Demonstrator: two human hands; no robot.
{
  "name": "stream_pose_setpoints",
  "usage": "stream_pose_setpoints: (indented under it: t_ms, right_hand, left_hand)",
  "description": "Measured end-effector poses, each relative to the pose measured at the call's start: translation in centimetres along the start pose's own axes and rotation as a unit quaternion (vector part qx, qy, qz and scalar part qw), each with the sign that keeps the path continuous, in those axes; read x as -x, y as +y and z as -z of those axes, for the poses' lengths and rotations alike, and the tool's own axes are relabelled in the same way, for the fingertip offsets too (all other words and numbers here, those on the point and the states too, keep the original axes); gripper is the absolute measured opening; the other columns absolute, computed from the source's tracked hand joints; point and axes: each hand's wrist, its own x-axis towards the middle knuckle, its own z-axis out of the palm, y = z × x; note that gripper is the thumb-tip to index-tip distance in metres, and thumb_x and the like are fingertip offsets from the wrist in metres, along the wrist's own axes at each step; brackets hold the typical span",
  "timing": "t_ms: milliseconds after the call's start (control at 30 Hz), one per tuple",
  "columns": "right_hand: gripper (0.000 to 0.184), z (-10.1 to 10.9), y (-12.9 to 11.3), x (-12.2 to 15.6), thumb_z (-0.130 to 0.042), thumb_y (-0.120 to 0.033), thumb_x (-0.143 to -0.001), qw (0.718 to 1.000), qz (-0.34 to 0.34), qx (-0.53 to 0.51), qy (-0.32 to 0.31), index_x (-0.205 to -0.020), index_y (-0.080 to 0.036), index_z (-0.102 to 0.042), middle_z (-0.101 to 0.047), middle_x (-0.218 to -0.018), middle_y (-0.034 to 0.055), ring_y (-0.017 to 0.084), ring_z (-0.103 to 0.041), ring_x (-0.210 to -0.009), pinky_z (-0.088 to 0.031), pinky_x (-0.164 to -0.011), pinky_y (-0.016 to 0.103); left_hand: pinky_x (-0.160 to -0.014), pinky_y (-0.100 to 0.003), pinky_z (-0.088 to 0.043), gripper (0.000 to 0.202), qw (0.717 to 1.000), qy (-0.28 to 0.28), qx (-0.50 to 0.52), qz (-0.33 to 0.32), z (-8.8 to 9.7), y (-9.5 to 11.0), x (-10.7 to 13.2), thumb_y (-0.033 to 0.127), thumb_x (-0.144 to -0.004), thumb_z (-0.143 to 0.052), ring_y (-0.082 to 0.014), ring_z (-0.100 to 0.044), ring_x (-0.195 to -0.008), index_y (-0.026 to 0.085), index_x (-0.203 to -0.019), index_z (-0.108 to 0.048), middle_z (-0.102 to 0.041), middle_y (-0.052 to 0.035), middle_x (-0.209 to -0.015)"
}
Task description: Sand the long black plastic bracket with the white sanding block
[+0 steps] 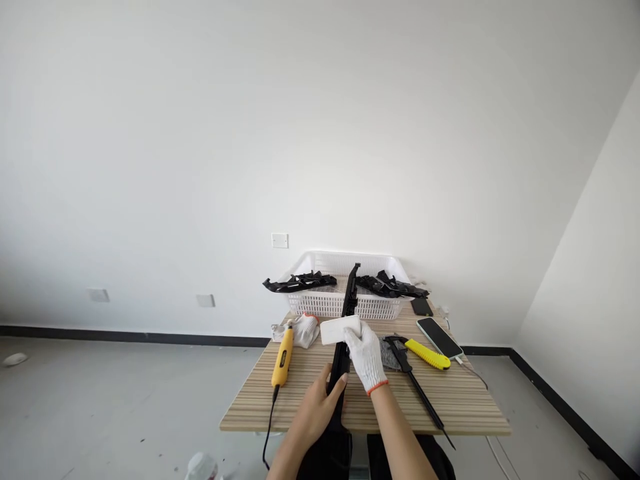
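Note:
My bare left hand [320, 401] is closed around the lower part of a long black plastic strip [341, 363]. The strip slants upward, its far end over the basket's front rim and its near end past the table edge. My right hand [366, 357], in a white knit glove with an orange cuff, grips a flat white rectangular block [334, 330]. This block lies across the strip, covering part of it; whether it touches the strip I cannot tell. A black caliper [415, 380] and a yellow-handled utility knife [428, 354] lie right of my gloved hand.
Behind my hands, a white plastic basket [325, 306] holds more black plastic parts [390, 285]. At left are a yellow corded rotary tool [283, 357] and a white glove [305, 331]. A plugged-in phone [440, 338] rests near the right edge of the striped table [465, 407].

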Motion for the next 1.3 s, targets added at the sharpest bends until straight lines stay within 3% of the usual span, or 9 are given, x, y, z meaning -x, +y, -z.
stream_pose_setpoints:
  t_ms: [100, 300, 567, 667, 733, 867, 967, 1100, 1300]
  right_hand:
    - [0.035, 0.0, -0.3, -0.6, -0.058, -0.044, -0.085, 1.0, -0.004, -0.004, -0.018, -0.103, -0.017, -0.07, -0.073, -0.086, 0.0058, 0.02, -0.065, -0.075, -0.05, -0.068, 0.029]
    - [0.037, -0.4, -1.0, -2.8, -0.062, -0.044, -0.083, 0.999, -0.016, -0.013, -0.049, -0.107, -0.017, -0.07, -0.071, -0.085, 0.0033, 0.018, -0.062, -0.075, -0.047, -0.064, 0.026]
    - [0.036, -1.3, -0.6, -2.6, -0.063, -0.038, -0.084, 0.996, -0.033, -0.083, -0.024, -0.114, -0.019, -0.068, -0.073, -0.107, 0.0066, 0.022, -0.065, -0.096, -0.051, -0.085, 0.032]
    - [0.035, -1.2, -0.6, -2.0, -0.066, -0.04, -0.082, 0.989, -0.087, -0.119, -0.021, -0.111, -0.022, -0.068, -0.069, -0.083, 0.0009, 0.016, -0.061, -0.069, -0.049, -0.059, 0.027]
    - [0.029, -1.2, -0.8, -1.8, -0.069, -0.043, -0.079, 0.972, -0.133, -0.192, -0.013, -0.1, -0.023, -0.066, -0.057, -0.062, -0.0055, 0.01, -0.045, -0.047, -0.036, -0.042, 0.022]
    - [0.027, -0.9, -1.4, -1.1, -0.072, -0.047, -0.078, 0.94, -0.158, -0.302, -0.01, -0.081, -0.024, -0.059, -0.043, -0.048, -0.0097, 0.006, -0.031, -0.036, -0.027, -0.034, 0.019]
    - [0.027, -0.5, -1.5, 0.1, -0.073, -0.046, -0.078, 0.93, -0.192, -0.31, -0.051, -0.093, -0.025, -0.064, -0.045, -0.05, -0.0096, 0.005, -0.03, -0.034, -0.024, -0.03, 0.018]
    - [0.041, 0.1, -1.4, 2.2, -0.073, -0.044, -0.079, 0.922, -0.244, -0.289, -0.088, -0.116, -0.028, -0.066, -0.053, -0.058, -0.0077, 0.005, -0.032, -0.033, -0.026, -0.027, 0.018]
    - [0.037, 0.8, -1.5, 3.3, -0.069, -0.042, -0.084, 0.941, -0.217, -0.237, -0.106, -0.119, -0.03, -0.067, -0.064, -0.071, -0.0031, 0.005, -0.037, -0.036, -0.032, -0.031, 0.019]
  left_hand:
    - [-0.076, -0.048, -0.052, 0.037, 1.0, -0.006, 0.012, 0.025, -0.3, 1.7, 0.0, 0.061, -0.091, -0.048, -0.0323, -0.069, -0.073, 0.027, -0.103, -0.058, -0.068, -0.0032, -0.075]
    - [-0.061, -0.033, -0.048, 0.046, 0.996, -0.003, 0.056, 0.072, -0.9, 3.0, -1.6, 0.063, -0.09, -0.048, -0.0252, -0.067, -0.066, 0.021, -0.107, -0.054, -0.064, 0.0001, -0.065]
    - [-0.072, -0.037, -0.053, 0.046, 0.992, 0.001, 0.08, 0.096, -1.8, 2.3, -2.8, 0.063, -0.091, -0.047, -0.0255, -0.067, -0.074, 0.023, -0.112, -0.055, -0.068, -0.0034, -0.077]
    - [-0.071, -0.037, -0.055, 0.042, 0.98, -0.017, 0.156, 0.119, -2.1, 1.7, -2.2, 0.062, -0.092, -0.048, -0.0229, -0.066, -0.07, 0.023, -0.109, -0.052, -0.066, -0.0026, -0.08]
    - [-0.068, -0.036, -0.055, 0.037, 0.977, -0.024, 0.171, 0.127, -2.1, 1.7, -1.8, 0.059, -0.094, -0.047, -0.0209, -0.064, -0.065, 0.025, -0.105, -0.049, -0.063, 0.0001, -0.076]
    - [-0.062, -0.033, -0.052, 0.028, 0.982, 0.009, 0.144, 0.124, -1.8, 2.0, -1.3, 0.054, -0.096, -0.046, -0.0178, -0.058, -0.056, 0.026, -0.1, -0.047, -0.057, 0.0047, -0.067]
    - [-0.059, -0.031, -0.05, 0.026, 0.982, 0.037, 0.137, 0.123, -1.4, 2.1, -1.3, 0.053, -0.095, -0.049, -0.0161, -0.054, -0.053, 0.026, -0.097, -0.049, -0.055, 0.0053, -0.065]
    - [-0.059, -0.031, -0.05, 0.03, 0.984, 0.058, 0.109, 0.131, -1.2, 2.5, -1.3, 0.052, -0.095, -0.049, -0.0178, -0.055, -0.055, 0.027, -0.11, -0.054, -0.055, 0.0046, -0.062]
    - [-0.061, -0.032, -0.05, 0.033, 0.984, 0.051, 0.087, 0.15, -1.6, 2.6, -1.2, 0.054, -0.094, -0.049, -0.0178, -0.057, -0.055, 0.026, -0.109, -0.056, -0.058, 0.0038, -0.064]
